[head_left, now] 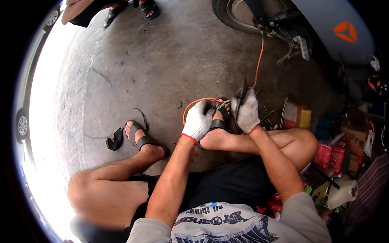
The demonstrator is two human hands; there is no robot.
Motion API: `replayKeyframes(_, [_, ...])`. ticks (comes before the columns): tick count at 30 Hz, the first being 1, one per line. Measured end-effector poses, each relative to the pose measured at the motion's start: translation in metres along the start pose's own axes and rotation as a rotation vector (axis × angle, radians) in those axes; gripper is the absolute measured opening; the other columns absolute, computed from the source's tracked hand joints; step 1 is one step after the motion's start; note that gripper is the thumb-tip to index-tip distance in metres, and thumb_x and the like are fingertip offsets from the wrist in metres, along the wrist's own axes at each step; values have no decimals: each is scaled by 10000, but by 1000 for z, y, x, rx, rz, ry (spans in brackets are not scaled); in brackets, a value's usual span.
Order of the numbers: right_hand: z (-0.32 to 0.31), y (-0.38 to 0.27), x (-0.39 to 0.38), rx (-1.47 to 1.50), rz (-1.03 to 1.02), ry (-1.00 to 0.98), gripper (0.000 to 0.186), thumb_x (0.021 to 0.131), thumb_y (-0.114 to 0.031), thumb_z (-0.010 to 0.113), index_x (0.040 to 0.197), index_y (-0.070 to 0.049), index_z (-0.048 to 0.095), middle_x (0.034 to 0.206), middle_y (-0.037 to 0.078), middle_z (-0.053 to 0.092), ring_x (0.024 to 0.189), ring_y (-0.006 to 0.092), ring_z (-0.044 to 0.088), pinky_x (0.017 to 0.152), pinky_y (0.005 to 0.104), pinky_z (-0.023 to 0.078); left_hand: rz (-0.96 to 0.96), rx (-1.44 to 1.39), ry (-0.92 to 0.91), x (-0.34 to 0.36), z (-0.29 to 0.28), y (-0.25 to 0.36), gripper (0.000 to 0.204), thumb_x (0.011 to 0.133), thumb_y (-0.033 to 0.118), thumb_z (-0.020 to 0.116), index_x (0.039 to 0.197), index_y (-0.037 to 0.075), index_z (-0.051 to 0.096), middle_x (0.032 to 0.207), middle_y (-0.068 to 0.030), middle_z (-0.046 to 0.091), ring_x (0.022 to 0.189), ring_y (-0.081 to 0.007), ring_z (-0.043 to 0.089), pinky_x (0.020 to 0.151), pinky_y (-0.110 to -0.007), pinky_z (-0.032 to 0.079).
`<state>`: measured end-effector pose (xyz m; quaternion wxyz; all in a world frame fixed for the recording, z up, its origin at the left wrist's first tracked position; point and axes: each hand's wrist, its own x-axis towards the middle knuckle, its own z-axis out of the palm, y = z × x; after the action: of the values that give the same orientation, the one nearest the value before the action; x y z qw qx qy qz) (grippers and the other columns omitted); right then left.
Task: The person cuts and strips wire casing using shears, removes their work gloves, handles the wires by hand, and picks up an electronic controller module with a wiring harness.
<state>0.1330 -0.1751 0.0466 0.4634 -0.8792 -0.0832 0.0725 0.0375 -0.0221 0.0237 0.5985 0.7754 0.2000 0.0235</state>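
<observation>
My left hand (pixel 198 119), in a white work glove with a red cuff edge, is closed on an orange cable (pixel 201 99) that loops out to its left. Thin yellow, green and blue wires (pixel 223 105) fan out of the cable toward my other hand. My right hand (pixel 248 111), gloved the same way, closes round a slim dark tool (pixel 242 96) standing nearly upright; its exact kind is hard to make out. A second stretch of orange cord (pixel 259 60) runs from the motorbike down behind my right hand.
A motorbike (pixel 279 24) with a grey body panel stands at the upper right. Red boxes (pixel 332 156) and mixed clutter crowd the right side. On the concrete floor (pixel 154 65) lies a crumpled black scrap (pixel 115 139). Another person's sandalled feet (pixel 149 9) show at the top left.
</observation>
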Motion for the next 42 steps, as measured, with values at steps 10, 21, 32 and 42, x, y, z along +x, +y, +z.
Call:
replayKeyframes(10, [-33, -12, 14, -129, -131, 17, 250, 823, -47, 701, 1026, -19, 557, 770, 100, 638, 644, 258, 644, 578, 365, 497, -288, -488, 39, 3, -10, -1, 176, 911, 96, 670, 1015, -39, 628, 861, -76, 677, 729, -124, 621, 658, -265, 515])
replayKeyframes(21, [-38, -49, -32, -525, -133, -486, 341, 823, -226, 707, 1034, -17, 539, 933, 242, 671, 908, 453, 641, 745, 510, 516, -344, -582, 20, 8, -26, 3, 180, 918, 135, 661, 995, -28, 648, 860, -64, 686, 706, -118, 612, 628, -265, 517])
replayKeyframes(32, [-25, -36, -37, -561, -178, -454, 310, 882, -316, 619, 930, -12, 581, 867, 249, 660, 811, 451, 647, 686, 515, 522, -286, -517, 24, 9, -32, 2, 164, 895, 131, 635, 960, -20, 650, 849, -81, 697, 690, -117, 605, 621, -259, 491])
replayKeyframes(42, [-25, -33, -35, -515, -196, -478, 302, 906, -286, 572, 973, 6, 612, 855, 254, 665, 798, 439, 652, 676, 496, 534, -321, -341, -82, 17, -39, 5, 183, 888, 94, 625, 996, -51, 656, 811, -100, 697, 658, -128, 617, 592, -258, 495])
